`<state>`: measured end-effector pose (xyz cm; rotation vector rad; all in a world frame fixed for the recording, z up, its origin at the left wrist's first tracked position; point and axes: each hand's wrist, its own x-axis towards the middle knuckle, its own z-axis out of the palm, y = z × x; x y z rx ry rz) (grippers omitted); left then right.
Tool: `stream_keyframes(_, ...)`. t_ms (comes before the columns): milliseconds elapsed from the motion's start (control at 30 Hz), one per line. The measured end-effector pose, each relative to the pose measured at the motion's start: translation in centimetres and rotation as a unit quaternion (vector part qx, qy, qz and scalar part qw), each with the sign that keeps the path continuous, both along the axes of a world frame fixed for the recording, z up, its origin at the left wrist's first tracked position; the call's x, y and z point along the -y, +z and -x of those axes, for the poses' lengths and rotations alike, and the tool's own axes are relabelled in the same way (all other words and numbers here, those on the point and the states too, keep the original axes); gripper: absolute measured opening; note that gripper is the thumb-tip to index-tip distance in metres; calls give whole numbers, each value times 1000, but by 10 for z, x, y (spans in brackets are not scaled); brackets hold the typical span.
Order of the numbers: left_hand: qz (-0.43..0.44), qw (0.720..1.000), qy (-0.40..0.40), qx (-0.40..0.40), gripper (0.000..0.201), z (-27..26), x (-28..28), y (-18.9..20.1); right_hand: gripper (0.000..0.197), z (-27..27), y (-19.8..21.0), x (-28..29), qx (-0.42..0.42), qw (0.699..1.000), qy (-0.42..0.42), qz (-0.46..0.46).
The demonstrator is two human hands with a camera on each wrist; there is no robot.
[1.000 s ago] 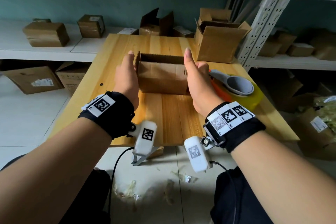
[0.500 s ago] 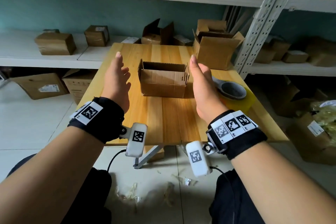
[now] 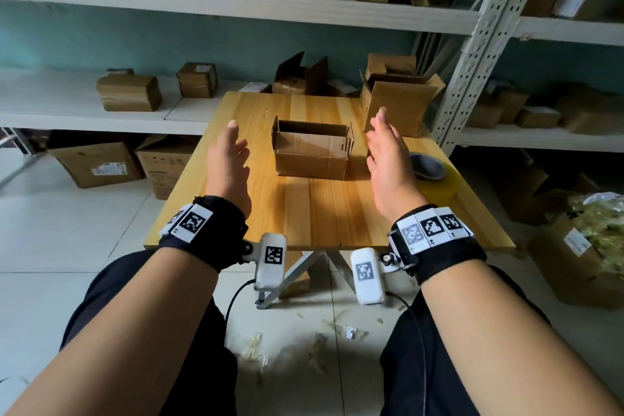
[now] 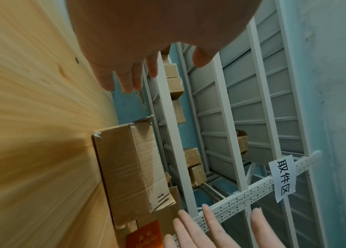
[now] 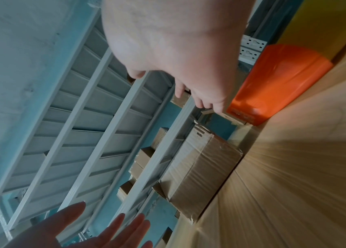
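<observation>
Box (image 3: 312, 154) on table (image 3: 304, 209), between hands.

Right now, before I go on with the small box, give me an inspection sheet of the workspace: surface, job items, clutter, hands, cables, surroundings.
Surface: light wooden table, planked top.
Job's things: small cardboard box, upright mid-table, top flaps open, untouched.
Clutter: larger open box at the table's far right corner; tape dispenser with a yellow roll at the right edge.
Grippers: left hand and right hand, fingers straight, flanking the small cardboard box and apart from it.
Cables: black leads hang from the wrist cameras, below the table edge.
Surroundings: white shelves stacked with cartons; scraps on the tiled floor.
</observation>
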<state>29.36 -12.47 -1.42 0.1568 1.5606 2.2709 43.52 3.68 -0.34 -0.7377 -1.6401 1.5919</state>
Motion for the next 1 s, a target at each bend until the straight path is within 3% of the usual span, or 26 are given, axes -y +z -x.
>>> stream_keyframes(167, -3, 1000, -9, -11, 57, 5, 3, 0, 104, -2, 3, -3, -6, 1000, -8, 10)
stream_keyframes(400, 24, 999, -32, -15, 53, 37, -17, 0, 71, 8, 0, -11, 12, 1000, -9, -9)
stream_keyframes(467, 47, 998, -46, -5, 49, 48, -22, -3, 75, 14, -4, -16, 38, 999, 21, -25)
stream_keyframes(567, 72, 994, -81, 16, 45, 60, -27, -9, 97, 21, -10, -20, 86, 994, 59, -31)
stream_keyframes(700, 63, 989, -126, 53, 51, 67, -37, -16, 114, 38, -18, -26, 124, 992, 27, 4)
stream_keyframes(900, 49, 986, -148, 64, 40, 44, -56, -16, 100, 55, -10, -10, 144, 984, -10, 108)
stream_keyframes(1000, 48, 990, -129, 35, 39, 32, -63, -17, 106, 54, -2, -6, 124, 986, -4, 112)
